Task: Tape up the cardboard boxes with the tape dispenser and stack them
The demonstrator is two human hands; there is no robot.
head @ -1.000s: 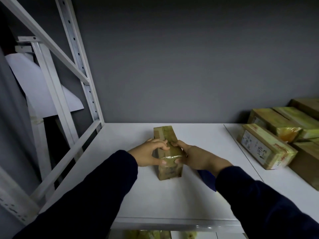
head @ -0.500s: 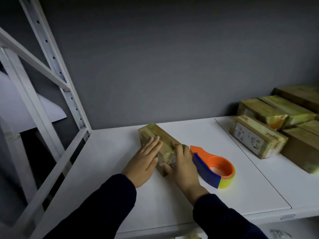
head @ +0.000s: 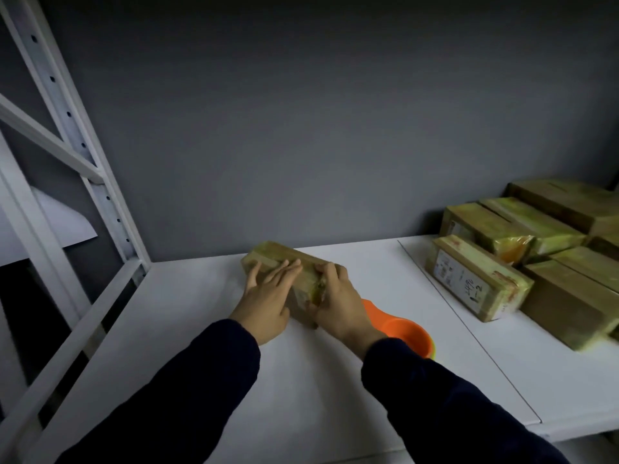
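Observation:
A small taped cardboard box (head: 273,256) lies on the white shelf (head: 207,346), running back towards the grey wall. My left hand (head: 268,298) lies flat on its top and left side, fingers straight. At the near right end of the box, my right hand (head: 336,299) presses with its fingers bent over the top edge and its thumb at the near face. An orange tape dispenser (head: 402,331) rests on the shelf just right of my right wrist, partly hidden by it.
Several taped cardboard boxes (head: 479,279) are piled at the right end of the shelf. White metal rack uprights (head: 80,155) rise at the left. The grey wall closes the back.
The box turned from pointing straight away to lying diagonally. My left hand went from gripping it to lying flat on it. The view swung left and the dispenser came into sight.

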